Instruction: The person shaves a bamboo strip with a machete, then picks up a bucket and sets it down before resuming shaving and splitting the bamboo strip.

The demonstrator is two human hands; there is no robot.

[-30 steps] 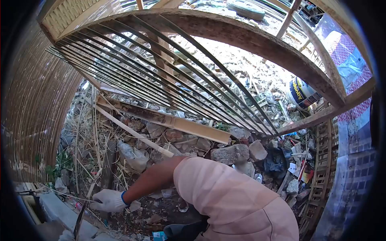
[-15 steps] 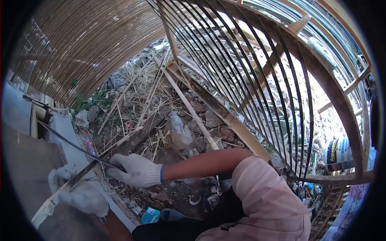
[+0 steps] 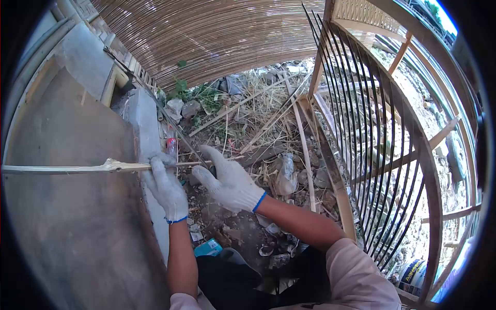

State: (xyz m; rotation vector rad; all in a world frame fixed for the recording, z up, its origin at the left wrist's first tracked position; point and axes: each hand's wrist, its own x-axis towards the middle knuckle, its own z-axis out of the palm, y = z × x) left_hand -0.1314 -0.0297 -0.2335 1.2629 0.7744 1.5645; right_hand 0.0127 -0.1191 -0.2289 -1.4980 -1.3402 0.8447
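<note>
My left hand (image 3: pixel 168 192), in a white knitted glove with a blue cuff, is closed round a pale stick (image 3: pixel 93 168) that has a rough, knobby node. The stick runs level from the left edge past my hand and passes behind my right one. My right hand (image 3: pixel 230 183), gloved alike, is beside it with thumb and index finger spread apart. A long, thin dark strip (image 3: pixel 178 132) slants down from the upper left, and its lower end reaches the gap between that thumb and finger. My other right fingers are partly hidden.
A brown board (image 3: pixel 77 222) and grey ledge (image 3: pixel 142 124) flank my left side. A wooden frame with dark slats (image 3: pixel 382 134) stands at right, near a paint bucket (image 3: pixel 413 274). Rubble, straw, a plastic bag (image 3: pixel 285 175) and a turquoise packet (image 3: pixel 208 248) litter the ground. Behind hangs a reed screen (image 3: pixel 222 36).
The view has swung left. The pale stick has turned from slanting to level. My right hand's thumb and index finger have spread, while my left hand still grips the stick.
</note>
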